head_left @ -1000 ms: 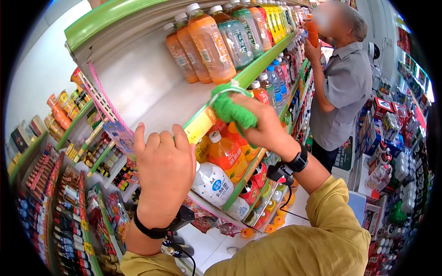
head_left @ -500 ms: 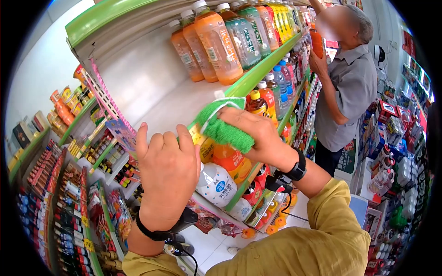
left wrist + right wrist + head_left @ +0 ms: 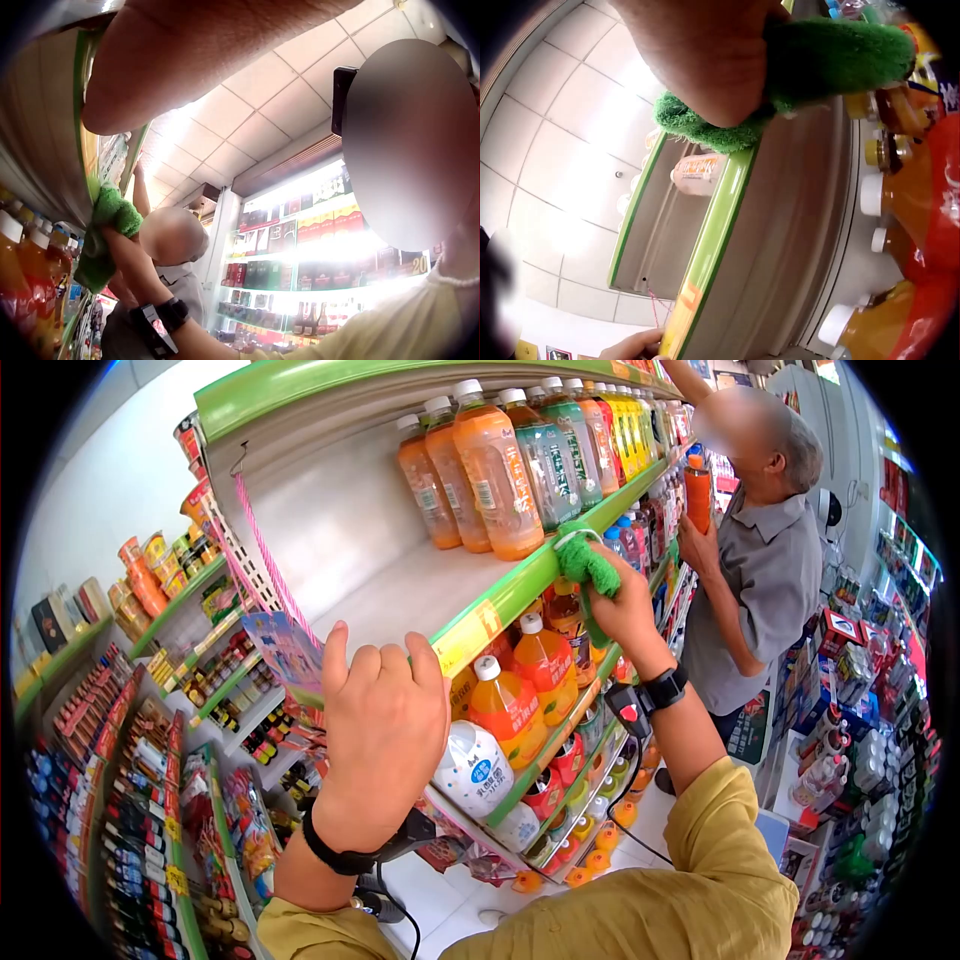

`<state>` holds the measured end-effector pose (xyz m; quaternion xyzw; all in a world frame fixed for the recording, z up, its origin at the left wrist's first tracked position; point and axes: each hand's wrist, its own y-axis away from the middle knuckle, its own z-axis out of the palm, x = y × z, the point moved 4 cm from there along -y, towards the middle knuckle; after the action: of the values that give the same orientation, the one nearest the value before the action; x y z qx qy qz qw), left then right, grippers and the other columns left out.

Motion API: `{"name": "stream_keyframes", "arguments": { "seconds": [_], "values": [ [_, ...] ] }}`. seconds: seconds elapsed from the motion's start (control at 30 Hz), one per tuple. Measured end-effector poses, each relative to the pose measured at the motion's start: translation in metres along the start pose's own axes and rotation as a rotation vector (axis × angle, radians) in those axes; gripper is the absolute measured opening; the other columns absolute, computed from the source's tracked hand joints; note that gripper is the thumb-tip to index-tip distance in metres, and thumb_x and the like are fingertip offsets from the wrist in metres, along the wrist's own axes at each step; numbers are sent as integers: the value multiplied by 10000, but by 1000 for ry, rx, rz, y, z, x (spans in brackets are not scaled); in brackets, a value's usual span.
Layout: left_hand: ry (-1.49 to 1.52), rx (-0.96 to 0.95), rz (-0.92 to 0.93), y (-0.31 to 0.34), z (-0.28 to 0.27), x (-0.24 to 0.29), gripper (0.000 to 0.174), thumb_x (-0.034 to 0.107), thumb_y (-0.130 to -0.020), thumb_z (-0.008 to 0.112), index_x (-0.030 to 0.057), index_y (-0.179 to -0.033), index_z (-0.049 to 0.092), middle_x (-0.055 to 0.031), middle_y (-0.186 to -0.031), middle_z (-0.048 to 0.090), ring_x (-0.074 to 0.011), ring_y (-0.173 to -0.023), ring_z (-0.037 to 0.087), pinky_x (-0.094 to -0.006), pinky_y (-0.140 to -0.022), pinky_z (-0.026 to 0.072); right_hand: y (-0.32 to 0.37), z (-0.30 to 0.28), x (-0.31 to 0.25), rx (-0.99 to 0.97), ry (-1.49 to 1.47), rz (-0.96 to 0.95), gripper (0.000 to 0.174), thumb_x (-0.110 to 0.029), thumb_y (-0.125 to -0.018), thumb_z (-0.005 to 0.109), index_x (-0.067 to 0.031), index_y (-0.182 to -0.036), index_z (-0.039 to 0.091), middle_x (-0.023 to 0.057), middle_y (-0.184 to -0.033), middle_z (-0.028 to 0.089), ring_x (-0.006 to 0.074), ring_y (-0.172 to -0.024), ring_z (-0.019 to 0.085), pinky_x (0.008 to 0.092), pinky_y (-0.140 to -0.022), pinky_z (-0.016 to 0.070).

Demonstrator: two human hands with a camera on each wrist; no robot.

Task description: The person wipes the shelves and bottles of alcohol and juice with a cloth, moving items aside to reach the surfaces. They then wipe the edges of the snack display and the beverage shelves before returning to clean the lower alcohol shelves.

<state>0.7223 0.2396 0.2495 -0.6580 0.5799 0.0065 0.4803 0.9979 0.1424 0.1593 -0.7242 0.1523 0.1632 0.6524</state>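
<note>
My right hand (image 3: pixel 624 603) grips a bunched green cloth (image 3: pixel 588 567) with a pale edging. The cloth lies against the green front edge (image 3: pixel 520 585) of the upper shelf, just below the orange drink bottles (image 3: pixel 495 470). In the right wrist view the cloth (image 3: pixel 705 135) wraps over this edge on both sides of the hand. My left hand (image 3: pixel 388 735) rests at the near left corner of the same shelf, by the yellow price label (image 3: pixel 468 637), with its index and little fingers raised.
Juice bottles (image 3: pixel 505 710) and a white drink bottle (image 3: pixel 472 768) stand on the shelf below. A pink cord (image 3: pixel 262 550) hangs at the shelf's left end. To the right, a person in a grey shirt (image 3: pixel 765 580) holds an orange bottle (image 3: pixel 698 495).
My right hand has slid the green cloth along the shelf edge, first toward my left hand, then away to the right. The left hand has stayed at the corner.
</note>
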Motion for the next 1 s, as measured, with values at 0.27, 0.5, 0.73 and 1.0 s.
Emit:
{"name": "stream_keyframes", "arguments": {
  "seconds": [0.27, 0.5, 0.73, 1.0],
  "values": [
    [-69, 47, 14, 2, 5, 0, 270, 107, -747, 579, -24, -977, 635, -51, -678, 529, -200, -722, 544, -474, -1041, 331, -2, -6, -30, -152, -79, 84, 390, 38, -777, 603, -20, -1163, 595, 156, -1037, 662, 204, -975, 637, 307, -849, 480],
    [-69, 26, -4, 3, 9, -3, 359, 229, -766, 677, 0, -1038, 628, -71, -730, 548, -221, -759, 557, -459, -1023, 336, 17, 8, -86, -228, -111, -174, 444, 51, -708, 596, -33, -1145, 595, 202, -1129, 621, 356, -1082, 594, 367, -916, 476],
    [43, 160, 30, 7, 8, -9, 262, 144, -752, 586, -17, -952, 637, -64, -706, 561, -203, -739, 557, -450, -1023, 345, 14, -3, -121, -623, -269, -280, 499, 88, -664, 645, -13, -1152, 611, 186, -1166, 622, 344, -1120, 591, 363, -959, 452],
    [131, 197, 17, 13, -2, -11, 289, 169, -727, 670, 27, -974, 618, -51, -877, 599, -236, -1026, 564, -518, -1029, 324, -15, -28, -101, -165, -727, 273, 322, -9, -886, 611, 8, -1203, 553, 57, -1126, 626, 147, -997, 601, 286, -871, 483]
  ]
}}
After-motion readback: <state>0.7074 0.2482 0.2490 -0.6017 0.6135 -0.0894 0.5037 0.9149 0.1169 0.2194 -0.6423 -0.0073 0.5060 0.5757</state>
